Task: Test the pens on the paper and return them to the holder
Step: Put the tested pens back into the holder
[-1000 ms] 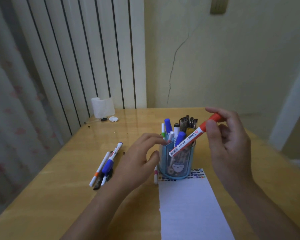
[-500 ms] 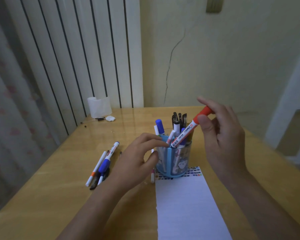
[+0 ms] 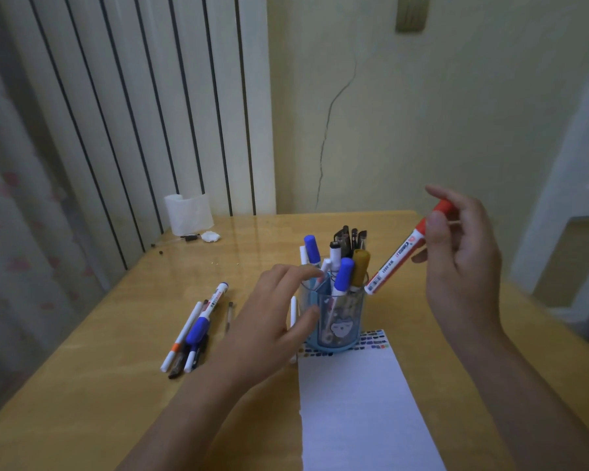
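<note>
A blue see-through pen holder (image 3: 337,319) stands on the wooden table, packed with several pens and markers. My right hand (image 3: 463,266) pinches a white marker with a red cap (image 3: 397,257) by its capped end, tilted, its lower end just above the holder's right rim. My left hand (image 3: 272,321) is beside the holder's left side, fingers relaxed, fingertips touching the rim and the pens there. A white sheet of paper (image 3: 357,406) lies in front of the holder, with a row of coloured test marks (image 3: 371,341) along its top edge.
Several loose pens (image 3: 198,328) lie on the table to the left. A white pen (image 3: 293,331) lies partly hidden behind my left hand. A white roll (image 3: 187,214) and small bits sit at the back left corner. The wall and radiator stand behind.
My right hand has moved the red-capped marker to the right and up, from over the holder's middle to its right rim. My left hand stays at the holder.
</note>
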Motion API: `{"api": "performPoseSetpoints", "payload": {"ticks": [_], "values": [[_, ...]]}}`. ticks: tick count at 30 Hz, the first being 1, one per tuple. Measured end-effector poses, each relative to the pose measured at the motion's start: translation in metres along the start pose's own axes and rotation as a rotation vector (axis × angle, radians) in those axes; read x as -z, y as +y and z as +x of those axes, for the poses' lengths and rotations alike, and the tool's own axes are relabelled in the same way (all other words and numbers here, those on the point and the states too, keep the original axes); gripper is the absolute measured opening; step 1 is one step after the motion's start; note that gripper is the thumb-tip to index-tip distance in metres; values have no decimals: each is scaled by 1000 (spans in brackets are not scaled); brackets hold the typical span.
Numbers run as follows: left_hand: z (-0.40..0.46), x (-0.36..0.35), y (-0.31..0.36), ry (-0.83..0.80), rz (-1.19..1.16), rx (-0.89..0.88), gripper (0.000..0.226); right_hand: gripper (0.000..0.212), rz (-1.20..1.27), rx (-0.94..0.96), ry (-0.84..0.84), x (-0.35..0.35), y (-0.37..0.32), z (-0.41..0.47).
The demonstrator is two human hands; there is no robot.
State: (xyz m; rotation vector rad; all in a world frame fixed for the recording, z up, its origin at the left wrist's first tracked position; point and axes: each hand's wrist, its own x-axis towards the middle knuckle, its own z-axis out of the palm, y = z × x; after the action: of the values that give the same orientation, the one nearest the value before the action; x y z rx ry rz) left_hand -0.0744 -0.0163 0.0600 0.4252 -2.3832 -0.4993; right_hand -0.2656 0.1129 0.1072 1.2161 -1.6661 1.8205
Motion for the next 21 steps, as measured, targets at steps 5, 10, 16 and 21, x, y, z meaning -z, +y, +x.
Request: {"api": "performPoseSetpoints", "payload": {"ticks": [5,10,16,21], "values": [[0,-3,1,-21,0,3,45,26,3,43,-21,-5,-2,-1],[-1,-3,2,-17,-10,17,56,25,39,65,-61,-15,-6,-3],[-1,-3,5,-27,34,-23,77,29,13,125,-155,-25,-7,-5],[-1,-3,5,-28,53,-50,74,28,-28,61,-262,-30,-4,-8]]}}
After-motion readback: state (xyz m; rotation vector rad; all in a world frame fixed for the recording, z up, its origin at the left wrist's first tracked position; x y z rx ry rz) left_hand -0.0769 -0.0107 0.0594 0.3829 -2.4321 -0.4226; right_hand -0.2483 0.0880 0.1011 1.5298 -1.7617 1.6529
